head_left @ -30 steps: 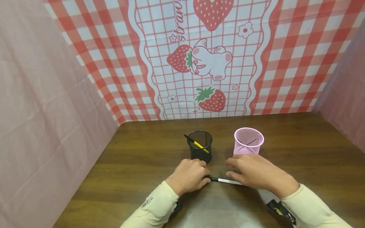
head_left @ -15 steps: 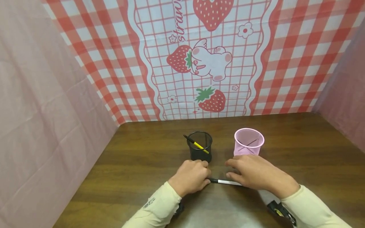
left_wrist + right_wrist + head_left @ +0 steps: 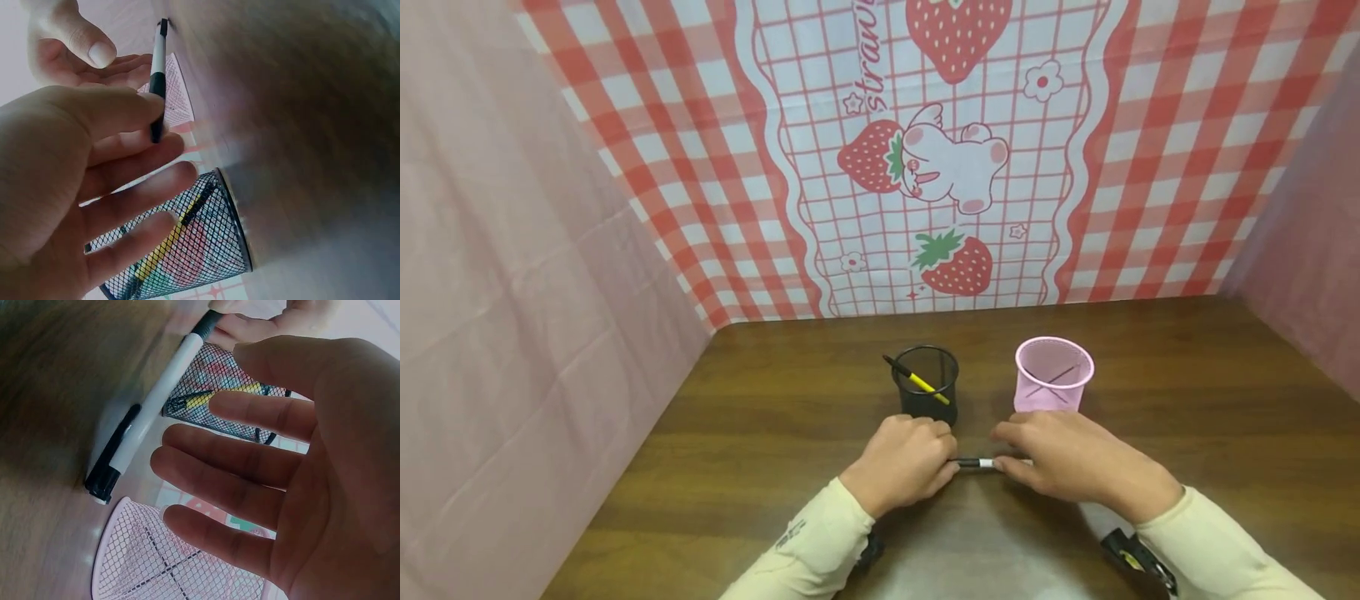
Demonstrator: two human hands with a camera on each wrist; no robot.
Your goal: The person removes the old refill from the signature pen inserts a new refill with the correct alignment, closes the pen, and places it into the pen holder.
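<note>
My left hand point(image 3: 902, 465) pinches the black grip end of a white-and-black pen point(image 3: 159, 390) between thumb and fingers. In the left wrist view the pen's clip end points away toward the other hand. My right hand point(image 3: 1078, 454) is beside the white barrel, its fingers extended and spread in the right wrist view, palm facing the pen. The head view has its thumb overlapping the barrel, hiding the clip end. Just beyond the left hand stands a black mesh pen cup point(image 3: 916, 408) with a yellow-and-black pen point(image 3: 928, 386) leaning inside.
A pink mesh pen cup point(image 3: 1033, 400) stands upright beyond the right hand; thin dark crossed lines show in it. The brown wood-look table point(image 3: 775, 400) meets a red checked strawberry cloth point(image 3: 715, 167) at the back. Pink cloth point(image 3: 535, 292) hangs at the left.
The pen has moved slightly away from the body with the left hand, and more of its barrel is now behind the right thumb. The right hand and both cups stay nearly where they were.
</note>
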